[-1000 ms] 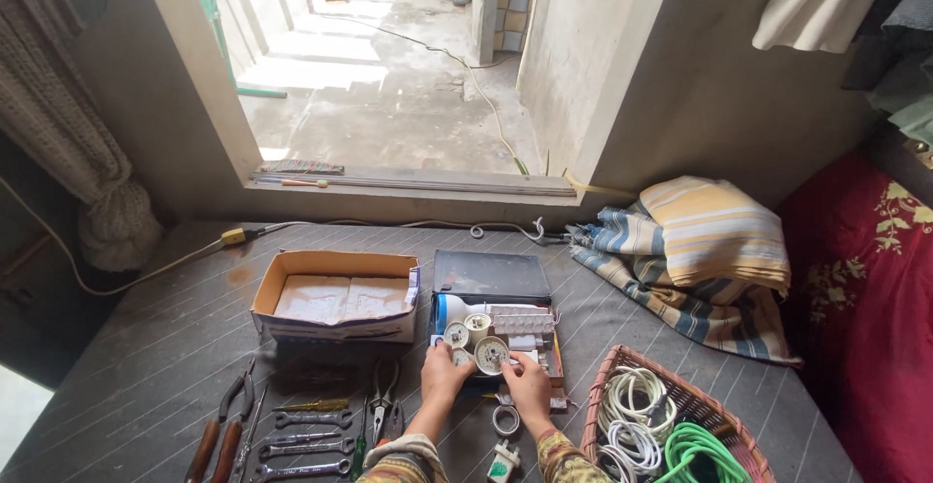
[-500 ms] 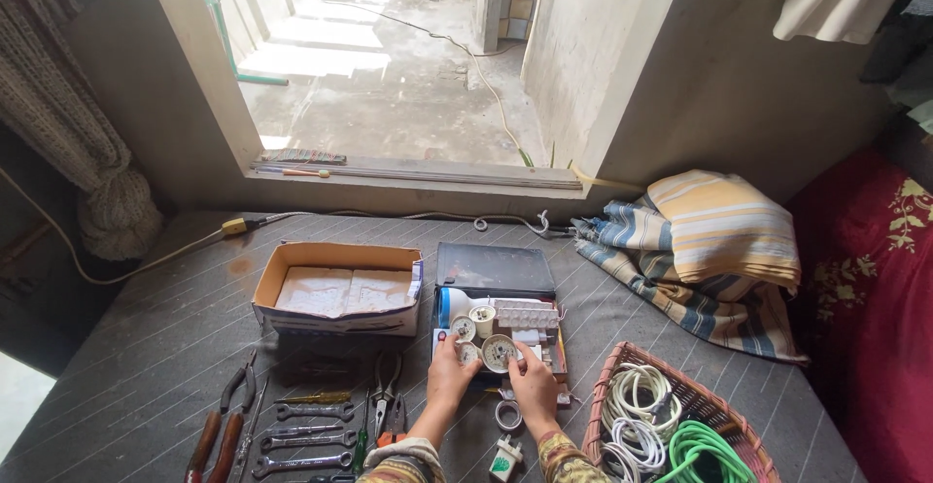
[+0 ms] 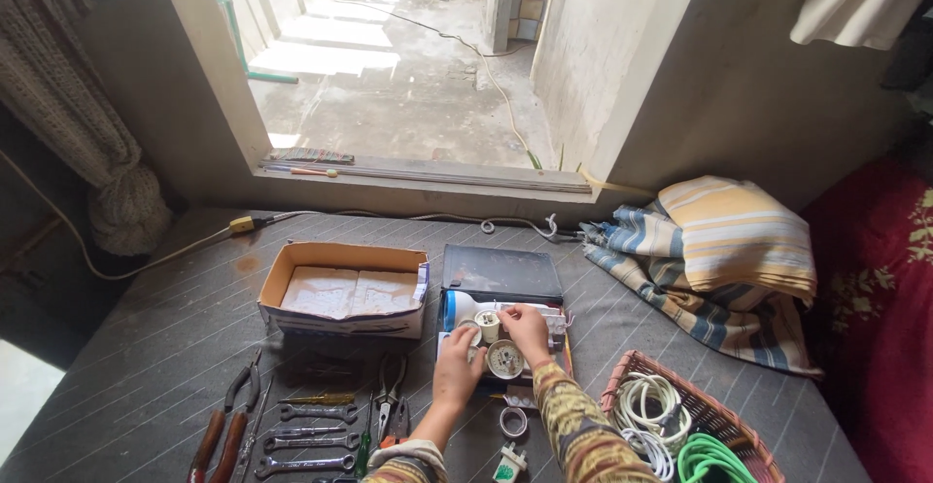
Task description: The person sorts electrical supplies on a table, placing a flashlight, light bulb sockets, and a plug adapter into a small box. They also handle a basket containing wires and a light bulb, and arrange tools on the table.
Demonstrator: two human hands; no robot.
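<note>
Both hands are over the open black plastic parts case (image 3: pixel 502 274) in the middle of the grey striped worktop (image 3: pixel 165 337), which is full of small white electrical fittings. The right hand (image 3: pixel 526 327) has moved since a second ago: then it rested at the near edge of the case beside the left, and now it has reached further in, its fingers curled down onto the fittings next to a small white cylindrical socket (image 3: pixel 488 325); whether it actually pinches anything I cannot tell. The left hand (image 3: pixel 459 371) has stayed at the near left corner, loosely curled, touching the case beside the round white lamp holder (image 3: pixel 505 358). So the sorting has gone from the near row to pieces deeper in the case.

Left of the case stands an open brown cardboard box (image 3: pixel 342 289); nearer on that side lie steel spanners (image 3: pixel 309 438) and red-handled pliers (image 3: pixel 219 434). Near right, a woven wicker basket (image 3: pixel 680 415) holds white and green coiled cables. A roll of tape (image 3: pixel 512 421) lies just in front of the case.
</note>
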